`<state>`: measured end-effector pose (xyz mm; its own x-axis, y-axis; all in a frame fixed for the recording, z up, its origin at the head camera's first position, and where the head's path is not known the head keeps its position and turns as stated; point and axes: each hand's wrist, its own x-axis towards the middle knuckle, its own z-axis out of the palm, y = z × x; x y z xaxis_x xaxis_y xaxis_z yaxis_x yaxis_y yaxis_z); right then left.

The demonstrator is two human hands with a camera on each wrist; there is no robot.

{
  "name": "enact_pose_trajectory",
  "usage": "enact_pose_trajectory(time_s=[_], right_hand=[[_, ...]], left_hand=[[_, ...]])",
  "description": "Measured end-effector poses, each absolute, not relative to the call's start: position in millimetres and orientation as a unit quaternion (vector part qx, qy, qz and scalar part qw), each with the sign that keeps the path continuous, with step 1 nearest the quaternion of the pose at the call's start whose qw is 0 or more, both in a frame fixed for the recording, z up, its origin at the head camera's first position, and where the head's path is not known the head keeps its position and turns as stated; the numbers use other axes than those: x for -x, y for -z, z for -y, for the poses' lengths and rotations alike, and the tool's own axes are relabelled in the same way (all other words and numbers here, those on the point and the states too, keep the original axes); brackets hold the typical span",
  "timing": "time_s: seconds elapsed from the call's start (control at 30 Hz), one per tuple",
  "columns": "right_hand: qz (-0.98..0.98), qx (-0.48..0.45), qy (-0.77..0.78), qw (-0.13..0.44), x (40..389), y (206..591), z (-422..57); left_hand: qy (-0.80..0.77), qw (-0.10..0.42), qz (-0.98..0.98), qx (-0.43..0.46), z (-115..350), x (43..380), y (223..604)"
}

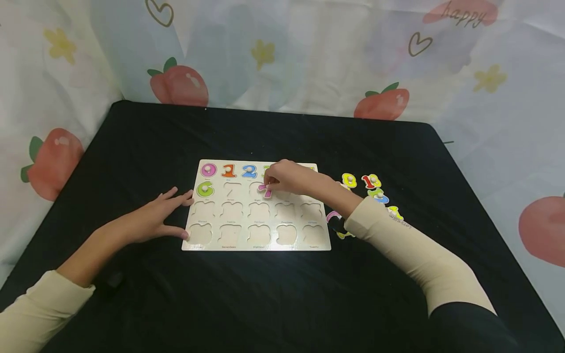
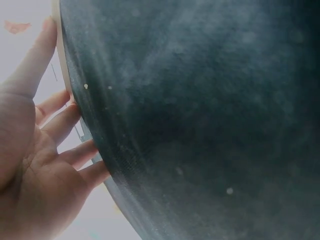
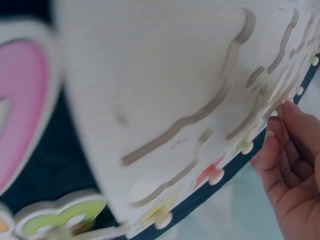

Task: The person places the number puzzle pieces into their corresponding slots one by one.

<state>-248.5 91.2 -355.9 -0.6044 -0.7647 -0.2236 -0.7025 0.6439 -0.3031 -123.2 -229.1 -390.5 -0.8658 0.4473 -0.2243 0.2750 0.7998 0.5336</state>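
Observation:
A wooden number-puzzle board [image 1: 278,246] lies on the black table. My left hand [image 1: 152,218] has its fingers spread, with thumb and fingertips touching the board's left edge; the left wrist view also shows the hand [image 2: 50,165] at that edge. Between the fingertips of my right hand [image 1: 289,177] is a pink number piece [image 1: 268,193] that looks like a 7, tilted over the second row. A green 6 [image 1: 210,190] sits at that row's left end. Above it, a pink 0 [image 1: 214,170], an orange 1 [image 1: 229,172] and a blue 2 [image 1: 249,173] lie in their recesses.
Right of the board lie several loose number pieces, among them a yellow-edged 8 [image 1: 349,180], a red-and-yellow piece [image 1: 372,181] and a pink piece [image 1: 333,215] partly behind my right forearm. A fruit-patterned cloth [image 1: 309,59] hangs behind the table.

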Motion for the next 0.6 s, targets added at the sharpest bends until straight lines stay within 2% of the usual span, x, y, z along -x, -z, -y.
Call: enact_pose_trajectory(time_s=[0.6], right_hand=[[-0.87, 0.464, 0.068, 0.153, 245.2, 355.5, -42.5]], left_hand=[[-0.248, 0.168, -0.935, -0.19, 228.6, 121.9, 387.8]])
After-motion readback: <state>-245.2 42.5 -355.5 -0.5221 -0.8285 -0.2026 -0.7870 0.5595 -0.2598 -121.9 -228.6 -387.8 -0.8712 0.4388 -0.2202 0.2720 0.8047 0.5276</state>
